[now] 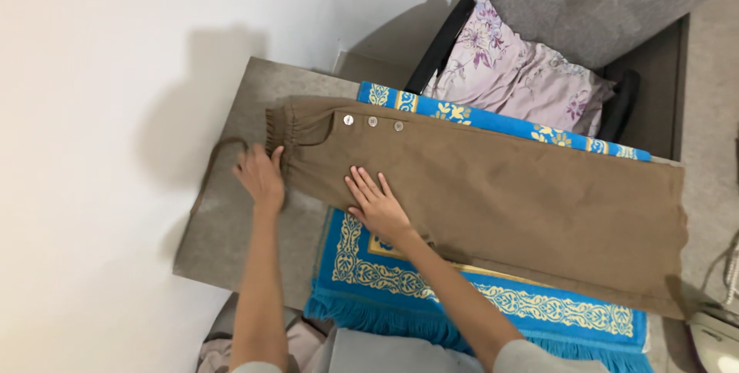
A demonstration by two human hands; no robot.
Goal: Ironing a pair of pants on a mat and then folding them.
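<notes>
A pair of brown trousers (508, 196) lies flat across a blue and gold patterned rug (493, 307) on a grey-brown padded board (231, 227). Its elastic waistband with three small buttons (373, 121) points left. My left hand (260, 175) rests on the waistband's lower corner, beside the loose drawstring (215, 159), fingers bent on the fabric. My right hand (376, 202) lies flat and spread on the upper leg of the trousers, pressing it down.
A floral pillow (516, 73) leans on a black chair frame (440, 43) behind the board. A grey plastic-covered bundle (608, 0) sits at top right. An iron (716, 334) stands at the lower right corner. White wall fills the left.
</notes>
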